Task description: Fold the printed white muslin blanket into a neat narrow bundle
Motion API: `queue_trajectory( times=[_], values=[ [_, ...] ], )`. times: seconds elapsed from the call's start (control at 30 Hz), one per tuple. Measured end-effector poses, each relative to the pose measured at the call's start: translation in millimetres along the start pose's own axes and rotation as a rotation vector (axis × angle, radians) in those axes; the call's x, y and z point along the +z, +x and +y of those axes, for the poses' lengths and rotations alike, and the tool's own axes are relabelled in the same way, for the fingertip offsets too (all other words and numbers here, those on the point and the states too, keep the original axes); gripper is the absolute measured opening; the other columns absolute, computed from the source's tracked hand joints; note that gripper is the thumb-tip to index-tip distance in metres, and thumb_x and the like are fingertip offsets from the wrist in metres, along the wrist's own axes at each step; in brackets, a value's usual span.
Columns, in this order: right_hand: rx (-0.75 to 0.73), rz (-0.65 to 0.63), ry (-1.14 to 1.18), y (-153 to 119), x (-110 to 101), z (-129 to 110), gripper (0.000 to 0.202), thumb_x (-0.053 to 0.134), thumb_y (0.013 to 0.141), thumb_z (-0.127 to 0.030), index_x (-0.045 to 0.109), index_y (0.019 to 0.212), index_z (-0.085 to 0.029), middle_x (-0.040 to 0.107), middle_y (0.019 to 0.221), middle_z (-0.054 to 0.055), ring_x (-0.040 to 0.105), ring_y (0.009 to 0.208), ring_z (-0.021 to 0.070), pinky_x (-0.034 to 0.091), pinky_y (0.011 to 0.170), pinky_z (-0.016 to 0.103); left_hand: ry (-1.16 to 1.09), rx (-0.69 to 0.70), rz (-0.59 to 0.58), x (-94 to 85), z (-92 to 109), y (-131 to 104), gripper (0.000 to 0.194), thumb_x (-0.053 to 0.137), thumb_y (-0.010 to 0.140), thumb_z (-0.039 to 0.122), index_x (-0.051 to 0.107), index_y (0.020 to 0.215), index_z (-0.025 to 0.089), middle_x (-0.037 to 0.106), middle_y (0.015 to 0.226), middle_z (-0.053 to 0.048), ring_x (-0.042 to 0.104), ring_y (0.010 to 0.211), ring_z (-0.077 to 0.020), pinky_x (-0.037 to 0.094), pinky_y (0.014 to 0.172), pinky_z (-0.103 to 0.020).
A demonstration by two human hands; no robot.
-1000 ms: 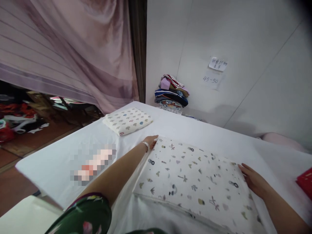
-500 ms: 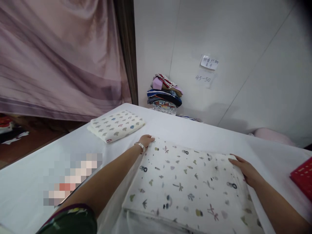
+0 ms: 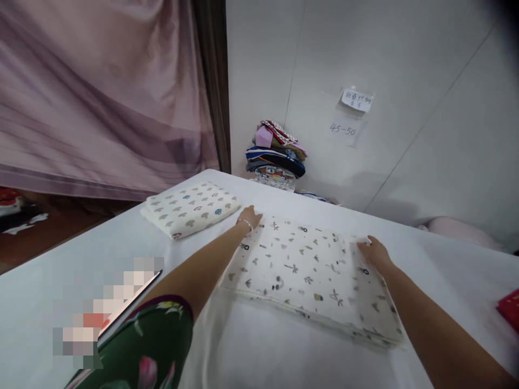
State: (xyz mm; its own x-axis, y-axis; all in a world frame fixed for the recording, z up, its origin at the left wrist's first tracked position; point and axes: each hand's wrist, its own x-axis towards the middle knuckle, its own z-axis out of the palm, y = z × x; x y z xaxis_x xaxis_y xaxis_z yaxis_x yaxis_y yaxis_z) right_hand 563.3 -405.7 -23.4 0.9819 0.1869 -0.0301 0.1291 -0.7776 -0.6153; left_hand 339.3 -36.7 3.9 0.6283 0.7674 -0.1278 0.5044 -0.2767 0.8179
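Note:
A white cloth with small plant and animal prints lies folded flat on the white table. My left hand, with a bracelet at the wrist, grips its far left corner, fingers closed on the edge. At the far right corner, my right hand pinches the cloth between thumb and fingers. A second folded cloth with grey heart-like shapes rests to the left of my left hand, not touched by either hand.
The white table carries a blurred-out flat object by my left forearm and a red item at the right edge. Behind stand a stack of folded fabrics, a wall with paper notes, and a pink curtain.
Both hands have moved away from me with the printed cloth, which now lies farther up the table. My right hand has also come leftward, nearer my left hand.

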Motion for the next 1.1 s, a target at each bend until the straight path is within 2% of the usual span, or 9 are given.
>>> queue_trajectory(
  times=[0.17, 0.27, 0.37, 0.5, 0.6, 0.77, 0.9, 1.0, 1.1],
  values=[
    [-0.474, 0.046, -0.443, -34, 27, -19, 0.053, 0.042, 0.088, -0.032, 0.037, 0.135, -0.008, 0.026, 0.146, 0.017, 0.015, 0.136, 0.0296, 0.012, 0.109, 0.05, 0.339, 0.336, -0.136, 27.4, -30, -43, 0.059, 0.059, 0.076, 0.041, 0.044, 0.13, 0.023, 0.023, 0.151, -0.006, 0.01, 0.14, -0.0257, 0.001, 0.113, -0.041],
    [-0.656, -0.116, -0.469, -57, 46, -38, 0.055, 0.032, 0.092, -0.04, 0.033, 0.138, -0.009, 0.019, 0.149, 0.013, 0.008, 0.138, 0.0252, 0.007, 0.11, 0.045, 0.601, 0.448, -0.182, 34.9, -46, -54, 0.063, 0.041, 0.083, 0.053, 0.038, 0.136, 0.019, 0.02, 0.151, -0.011, 0.009, 0.139, -0.0286, 0.003, 0.111, -0.047],
    [-0.621, -0.236, -0.464, -65, 61, -47, 0.059, 0.027, 0.093, -0.048, 0.032, 0.14, -0.012, 0.02, 0.149, 0.012, 0.012, 0.137, 0.026, 0.009, 0.109, 0.048, 0.635, 0.453, -0.179, 36.4, -53, -54, 0.067, 0.032, 0.085, 0.057, 0.035, 0.138, 0.018, 0.019, 0.151, -0.011, 0.009, 0.14, -0.0278, 0.004, 0.111, -0.047],
    [-0.57, -0.251, -0.48, -65, 64, -44, 0.059, 0.024, 0.093, -0.049, 0.035, 0.139, -0.014, 0.021, 0.149, 0.012, 0.015, 0.137, 0.0276, 0.014, 0.107, 0.051, 0.621, 0.456, -0.199, 35.2, -54, -52, 0.068, 0.03, 0.084, 0.059, 0.033, 0.139, 0.02, 0.018, 0.151, -0.008, 0.008, 0.14, -0.0262, 0.003, 0.111, -0.046],
    [-0.512, -0.175, -0.54, -69, 53, -22, 0.056, 0.026, 0.092, -0.047, 0.037, 0.137, -0.016, 0.019, 0.149, 0.011, 0.014, 0.137, 0.0266, 0.012, 0.108, 0.052, 0.636, 0.451, -0.209, 33.9, -53, -55, 0.07, 0.028, 0.084, 0.06, 0.031, 0.14, 0.019, 0.017, 0.152, -0.008, 0.006, 0.14, -0.0262, 0.002, 0.112, -0.046],
    [-0.434, -0.054, -0.49, -81, 34, 38, 0.059, 0.032, 0.088, -0.051, 0.04, 0.134, -0.016, 0.028, 0.147, 0.011, 0.017, 0.136, 0.0258, 0.011, 0.108, 0.054, 0.637, 0.447, -0.216, 31.3, -50, -60, 0.069, 0.03, 0.083, 0.06, 0.031, 0.14, 0.021, 0.018, 0.152, -0.008, 0.007, 0.14, -0.0255, 0.004, 0.112, -0.046],
    [-0.436, -0.046, -0.439, -82, 31, 48, 0.059, 0.035, 0.085, -0.049, 0.04, 0.133, -0.016, 0.03, 0.145, 0.011, 0.017, 0.136, 0.0257, 0.011, 0.108, 0.054, 0.643, 0.424, -0.223, 28.8, -39, -65, 0.066, 0.031, 0.084, 0.057, 0.032, 0.139, 0.022, 0.018, 0.152, -0.007, 0.008, 0.14, -0.0249, 0.004, 0.112, -0.047],
    [-0.397, -0.095, -0.422, -83, 27, 39, 0.057, 0.036, 0.084, -0.048, 0.042, 0.131, -0.016, 0.031, 0.145, 0.012, 0.02, 0.136, 0.0269, 0.014, 0.107, 0.056, 0.649, 0.399, -0.244, 23.8, -33, -80, 0.065, 0.035, 0.083, 0.056, 0.035, 0.138, 0.02, 0.019, 0.151, -0.01, 0.009, 0.14, -0.0282, 0.004, 0.11, -0.052],
    [-0.382, -0.084, -0.348, -91, 22, 42, 0.054, 0.038, 0.082, -0.049, 0.046, 0.127, -0.02, 0.033, 0.144, 0.011, 0.02, 0.136, 0.0269, 0.01, 0.107, 0.057, 0.635, 0.426, -0.284, 13.7, -45, -111, 0.066, 0.037, 0.082, 0.059, 0.038, 0.137, 0.023, 0.021, 0.15, -0.008, 0.011, 0.139, -0.028, 0.004, 0.111, -0.052]
  ],
)
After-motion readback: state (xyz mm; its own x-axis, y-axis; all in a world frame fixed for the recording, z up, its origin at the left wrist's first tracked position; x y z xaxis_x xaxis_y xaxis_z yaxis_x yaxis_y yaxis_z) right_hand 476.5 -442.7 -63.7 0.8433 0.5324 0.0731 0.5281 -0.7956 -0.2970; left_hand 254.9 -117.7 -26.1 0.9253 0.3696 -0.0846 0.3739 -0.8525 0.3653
